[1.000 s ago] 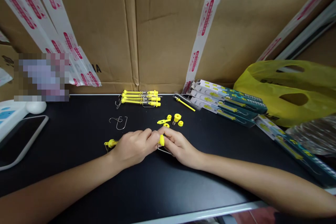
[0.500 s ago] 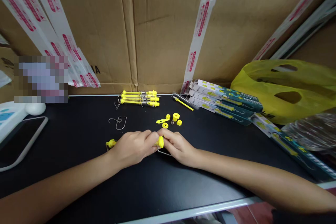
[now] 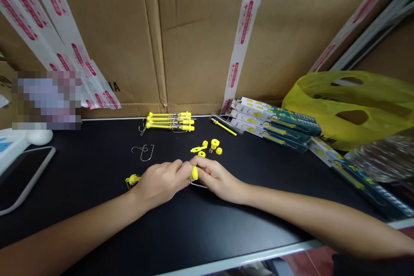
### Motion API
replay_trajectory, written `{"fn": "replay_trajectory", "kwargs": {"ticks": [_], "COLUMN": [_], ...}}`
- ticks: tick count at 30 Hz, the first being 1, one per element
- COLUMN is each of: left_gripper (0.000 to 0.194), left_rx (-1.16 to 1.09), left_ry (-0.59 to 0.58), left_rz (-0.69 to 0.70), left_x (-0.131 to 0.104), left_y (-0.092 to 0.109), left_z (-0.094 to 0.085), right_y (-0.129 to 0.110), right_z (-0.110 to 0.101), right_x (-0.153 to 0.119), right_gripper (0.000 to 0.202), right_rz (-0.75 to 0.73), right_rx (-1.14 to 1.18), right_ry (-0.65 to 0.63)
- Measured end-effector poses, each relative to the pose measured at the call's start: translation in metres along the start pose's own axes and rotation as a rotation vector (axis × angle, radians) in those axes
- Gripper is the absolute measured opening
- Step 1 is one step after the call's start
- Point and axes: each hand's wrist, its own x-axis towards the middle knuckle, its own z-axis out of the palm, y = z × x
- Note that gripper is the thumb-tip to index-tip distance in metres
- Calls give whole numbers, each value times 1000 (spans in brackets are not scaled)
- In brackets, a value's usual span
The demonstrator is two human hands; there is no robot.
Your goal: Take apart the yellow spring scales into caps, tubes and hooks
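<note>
My left hand (image 3: 164, 181) is wrapped round a yellow tool (image 3: 132, 179), whose hooked end sticks out on the left. At its other end, a yellow cap (image 3: 194, 173) shows between my two hands. My right hand (image 3: 220, 179) pinches the tool at this cap, and a bent metal wire (image 3: 199, 184) juts out below. Small yellow rings, a slotted yellow piece (image 3: 198, 149) and a flanged yellow piece (image 3: 214, 144) lie just beyond my hands, with a small spring. Loose metal hooks (image 3: 147, 152) rest on the black table to the left.
Several yellow tools (image 3: 170, 121) lie in a row at the back of the black table (image 3: 194, 233), beside a thin yellow rod (image 3: 225, 127). Printed boxes (image 3: 274, 123) and a yellow bag (image 3: 323, 99) stand right. A phone (image 3: 24, 177) lies left. Cardboard (image 3: 200, 51) rises behind.
The view has shifted slightly. Both hands keep their hold on the tool, and slightly more of its hooked end shows beside my left hand.
</note>
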Motion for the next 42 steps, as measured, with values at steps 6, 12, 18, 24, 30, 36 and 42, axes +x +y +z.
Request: {"fn": "replay_trajectory", "kwargs": {"ticks": [6,12,18,24,30,36,42], "left_gripper": [11,9,15,32,32,16,15], "left_rx": [-83,-121,-134,-224,-199,-56,-10], "left_ry": [-65,-83,-44,-79,-222,-147,-131], "left_rz": [10,49,-38,-217,-132,-19,-37], "left_x": [3,5,3,2,7,4,0], "left_y": [-4,-7,-4,-1,-1,1,-1], "left_z": [-4,-7,-4,-2,-7,-7,-2], "right_y": [0,3,3,4,4,5,4], "right_z": [-3,-3,-1,5,4,3,1], "right_x": [0,-3,-7,-7,-6,-7,-1], "right_gripper": [18,16,14,18,10,10,10], "right_rz": [-31,-62,-55,-111,-265,-165,-93], "right_rx": [-113,-219,-281,-244,-287,-300,-187], "right_ry": [-13,-26,6,107,146,55,20]}}
